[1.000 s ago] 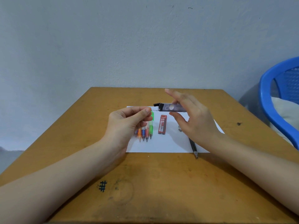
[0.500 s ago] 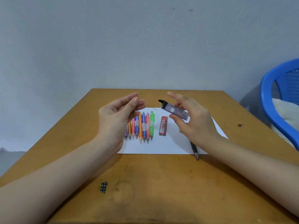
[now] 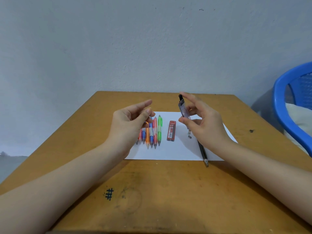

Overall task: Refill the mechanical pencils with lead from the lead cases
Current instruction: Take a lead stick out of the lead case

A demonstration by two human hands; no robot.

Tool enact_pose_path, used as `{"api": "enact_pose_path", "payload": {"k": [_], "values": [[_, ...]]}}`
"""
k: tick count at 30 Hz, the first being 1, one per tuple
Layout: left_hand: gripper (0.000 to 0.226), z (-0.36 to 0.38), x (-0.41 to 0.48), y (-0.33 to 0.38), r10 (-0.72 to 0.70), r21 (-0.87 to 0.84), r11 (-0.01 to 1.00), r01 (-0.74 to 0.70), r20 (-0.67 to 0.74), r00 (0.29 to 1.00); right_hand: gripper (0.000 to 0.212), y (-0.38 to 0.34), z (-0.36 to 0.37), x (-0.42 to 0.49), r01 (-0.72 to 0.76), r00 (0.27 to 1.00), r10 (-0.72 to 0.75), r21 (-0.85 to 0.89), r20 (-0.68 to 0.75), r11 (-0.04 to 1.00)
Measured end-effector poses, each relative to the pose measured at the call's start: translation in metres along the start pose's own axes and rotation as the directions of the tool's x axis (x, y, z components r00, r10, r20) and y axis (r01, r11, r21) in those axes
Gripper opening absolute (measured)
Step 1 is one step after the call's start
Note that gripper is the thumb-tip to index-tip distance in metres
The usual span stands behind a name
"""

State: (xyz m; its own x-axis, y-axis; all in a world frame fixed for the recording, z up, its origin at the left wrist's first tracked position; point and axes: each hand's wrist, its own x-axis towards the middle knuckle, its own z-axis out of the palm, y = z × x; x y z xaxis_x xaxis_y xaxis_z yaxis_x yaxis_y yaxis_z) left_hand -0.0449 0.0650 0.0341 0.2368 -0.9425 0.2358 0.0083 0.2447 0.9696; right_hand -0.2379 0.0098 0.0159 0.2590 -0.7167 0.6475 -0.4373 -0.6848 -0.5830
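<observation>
My right hand (image 3: 204, 125) holds a clear lead case (image 3: 183, 109) upright between thumb and fingers, its black cap on top. My left hand (image 3: 128, 122) hovers to its left with thumb and fingertips pinched together; the lead between them is too thin to make out. Several coloured mechanical pencils (image 3: 152, 132) lie side by side on a white sheet of paper (image 3: 168, 152), partly hidden by my left hand. A red 2B lead case (image 3: 171, 130) lies to their right. A black mechanical pencil (image 3: 202, 152) lies under my right wrist, with two small loose parts (image 3: 189, 134) beside it.
The paper lies on a wooden table (image 3: 168, 191) set against a grey wall. A blue plastic chair (image 3: 283, 102) with a pale cushion stands at the right. A pen-drawn hash mark (image 3: 109, 194) is near the table's front.
My right hand has turned the clear lead case from lying level to upright. My left hand drew a thin lead away from the case and rose to the left, uncovering the coloured pencils.
</observation>
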Motion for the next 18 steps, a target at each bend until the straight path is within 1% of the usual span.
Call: {"api": "enact_pose_path", "payload": {"k": [3, 6, 10, 13, 18], "values": [[0.025, -0.0009, 0.0, -0.0001, 0.013, 0.011, 1.0, -0.013, 0.002, 1.0, 0.068, -0.0023, 0.0, -0.0002, -0.048, 0.999, 0.049, 0.087, -0.002, 0.995], [0.025, -0.0011, 0.0006, -0.0003, 0.014, 0.032, 0.999, -0.014, -0.004, 1.0, 0.068, -0.004, -0.0009, 0.0007, -0.08, 0.997, 0.081, 0.123, -0.001, 0.989], [0.024, -0.0009, 0.001, -0.0005, 0.013, 0.05, 0.999, -0.013, -0.009, 1.0, 0.056, -0.0046, -0.001, 0.0015, -0.114, 0.994, 0.113, 0.189, 0.014, 0.975], [0.024, -0.0011, 0.0005, -0.0005, 0.019, 0.057, 0.998, -0.018, -0.01, 1.0, 0.053, -0.0058, -0.001, 0.0019, -0.136, 0.991, 0.134, 0.232, 0.026, 0.963], [0.024, -0.0016, 0.0011, -0.0011, 0.022, 0.071, 0.997, -0.022, -0.01, 1.0, 0.043, -0.0084, -0.0017, 0.0042, -0.231, 0.973, 0.225, 0.298, 0.054, 0.926]]}}
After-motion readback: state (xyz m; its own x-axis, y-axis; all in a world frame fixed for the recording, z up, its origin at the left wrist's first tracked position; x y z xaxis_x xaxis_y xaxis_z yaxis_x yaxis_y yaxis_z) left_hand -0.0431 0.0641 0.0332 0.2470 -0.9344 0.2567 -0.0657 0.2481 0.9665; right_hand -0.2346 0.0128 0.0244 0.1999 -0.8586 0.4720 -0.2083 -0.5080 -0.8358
